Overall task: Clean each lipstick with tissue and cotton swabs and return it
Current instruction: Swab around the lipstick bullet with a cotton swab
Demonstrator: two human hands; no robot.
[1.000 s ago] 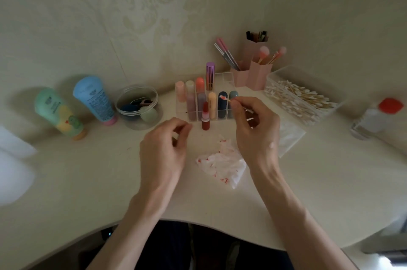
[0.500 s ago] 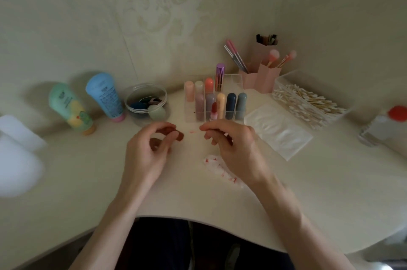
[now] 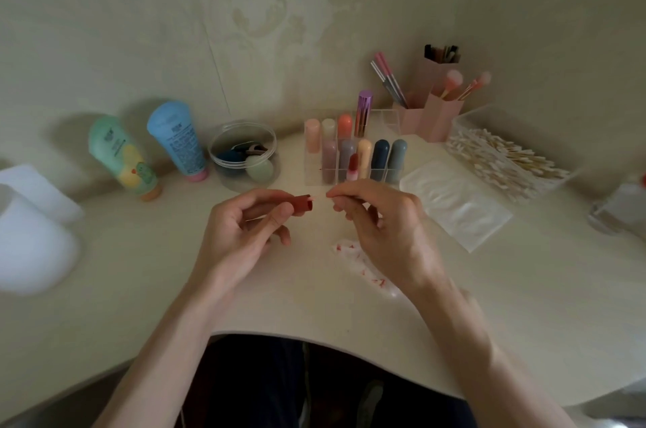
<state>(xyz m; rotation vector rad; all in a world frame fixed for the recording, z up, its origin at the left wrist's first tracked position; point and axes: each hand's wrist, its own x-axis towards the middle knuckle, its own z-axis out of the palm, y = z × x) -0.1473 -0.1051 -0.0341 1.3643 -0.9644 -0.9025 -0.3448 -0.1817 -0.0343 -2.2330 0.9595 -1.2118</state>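
My left hand [image 3: 244, 232] grips a dark red lipstick cap [image 3: 301, 207], its open end turned to the right. My right hand [image 3: 381, 228] pinches a cotton swab [image 3: 317, 198] whose tip is at the cap's opening. The uncapped red lipstick [image 3: 352, 165] stands upright just in front of the clear organizer [image 3: 313, 179], which holds several capped lipsticks. A red-stained tissue [image 3: 353, 254] lies on the desk, partly hidden under my right hand.
A clear box of cotton swabs [image 3: 507, 162] and a flat tissue pack [image 3: 454, 204] lie at the right. Pink brush holders [image 3: 437, 116] stand behind. A round clear tub [image 3: 244, 155] and two tubes [image 3: 174, 141] are at the left.
My right hand came down from in front of the organizer and brought the swab tip to the cap. My left hand turned the cap's opening toward it.
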